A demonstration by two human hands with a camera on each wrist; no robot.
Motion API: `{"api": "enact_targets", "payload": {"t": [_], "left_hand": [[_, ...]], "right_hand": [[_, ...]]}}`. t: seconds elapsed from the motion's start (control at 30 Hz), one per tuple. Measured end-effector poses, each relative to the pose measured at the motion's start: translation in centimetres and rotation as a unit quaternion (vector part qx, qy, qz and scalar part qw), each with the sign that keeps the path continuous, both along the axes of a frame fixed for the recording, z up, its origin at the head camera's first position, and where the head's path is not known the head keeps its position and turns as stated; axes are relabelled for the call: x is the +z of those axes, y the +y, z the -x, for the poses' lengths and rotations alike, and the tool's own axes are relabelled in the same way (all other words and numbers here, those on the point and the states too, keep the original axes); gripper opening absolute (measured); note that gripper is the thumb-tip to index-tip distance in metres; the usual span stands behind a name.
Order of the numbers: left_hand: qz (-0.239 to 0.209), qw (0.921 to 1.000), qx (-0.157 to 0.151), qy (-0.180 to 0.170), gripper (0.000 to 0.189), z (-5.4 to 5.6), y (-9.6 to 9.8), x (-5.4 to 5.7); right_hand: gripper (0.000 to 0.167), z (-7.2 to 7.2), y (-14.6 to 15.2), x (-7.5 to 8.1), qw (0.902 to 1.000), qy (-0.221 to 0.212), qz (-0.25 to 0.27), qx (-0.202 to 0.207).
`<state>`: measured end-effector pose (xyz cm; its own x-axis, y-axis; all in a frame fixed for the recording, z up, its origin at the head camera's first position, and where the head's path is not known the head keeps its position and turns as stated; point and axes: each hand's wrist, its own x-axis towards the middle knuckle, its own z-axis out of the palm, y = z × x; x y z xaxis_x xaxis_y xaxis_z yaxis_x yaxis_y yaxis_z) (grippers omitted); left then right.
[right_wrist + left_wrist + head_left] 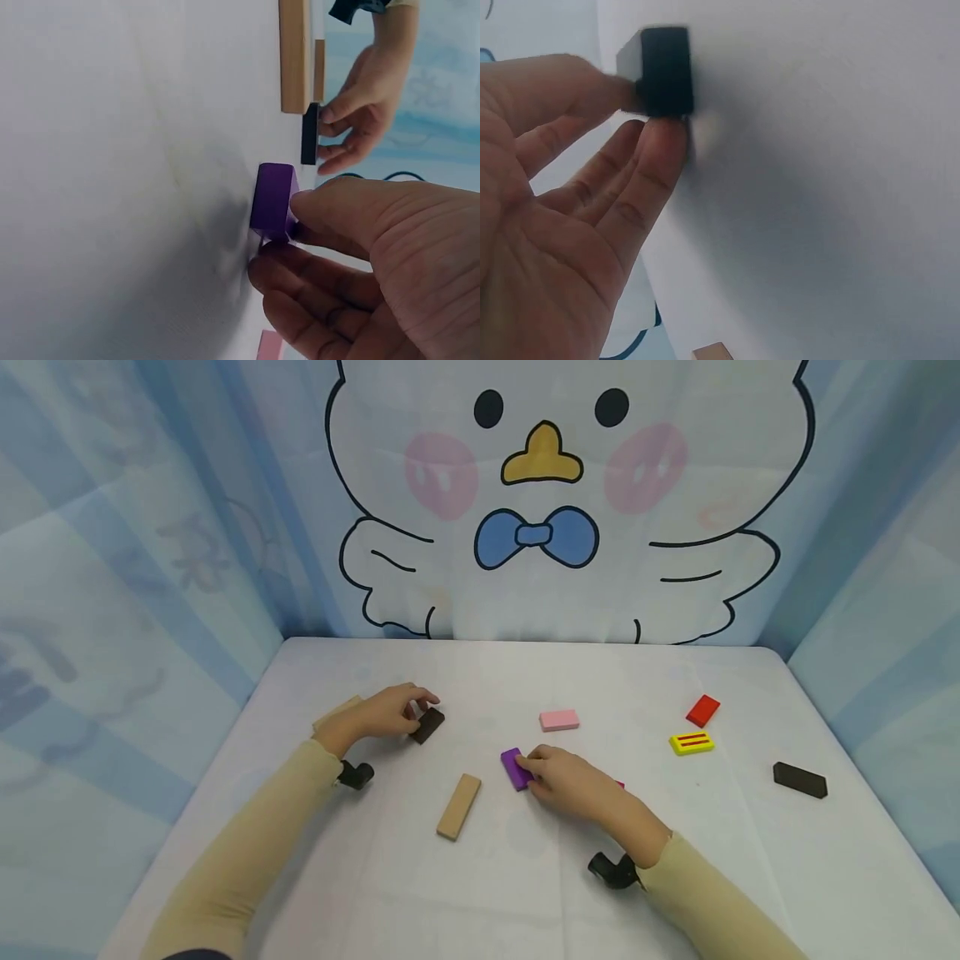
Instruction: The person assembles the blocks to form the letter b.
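Currently, left hand (pixel 381 712) pinches dark brown block (pixel 428 725) between thumb and fingers; right hand (pixel 572 782) likewise, purple block (pixel 513 768). Purple near tan block (pixel 458 807), to its right; dark one farther back.

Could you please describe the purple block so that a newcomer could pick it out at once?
On the white table, look near the middle for the person's right hand. It holds the small, rectangular purple block. Its purple colour sets it apart from the pink block just beyond it and the plain wooden block on its left.
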<state>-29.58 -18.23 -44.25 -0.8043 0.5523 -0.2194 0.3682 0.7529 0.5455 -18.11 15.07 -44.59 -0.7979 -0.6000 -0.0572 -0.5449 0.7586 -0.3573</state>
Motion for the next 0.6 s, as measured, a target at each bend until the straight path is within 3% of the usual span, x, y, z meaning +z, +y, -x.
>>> {"api": "enact_targets", "payload": {"t": [0.27, 0.6], "left_hand": [[-0.03, 0.9989, 0.006, -0.035, 0.044, -0.1, 0.1, -0.1], [-0.038, 0.9982, 0.027, -0.037, 0.041, -0.5, 1.3, -0.5]], "right_hand": [[0.045, -2.1, 0.4, -0.3, 0.9996, 0.029, 0.001, 0.007], [0.039, -3.5, 0.3, -0.7, 0.9989, 0.043, 0.016, -0.013]]}}
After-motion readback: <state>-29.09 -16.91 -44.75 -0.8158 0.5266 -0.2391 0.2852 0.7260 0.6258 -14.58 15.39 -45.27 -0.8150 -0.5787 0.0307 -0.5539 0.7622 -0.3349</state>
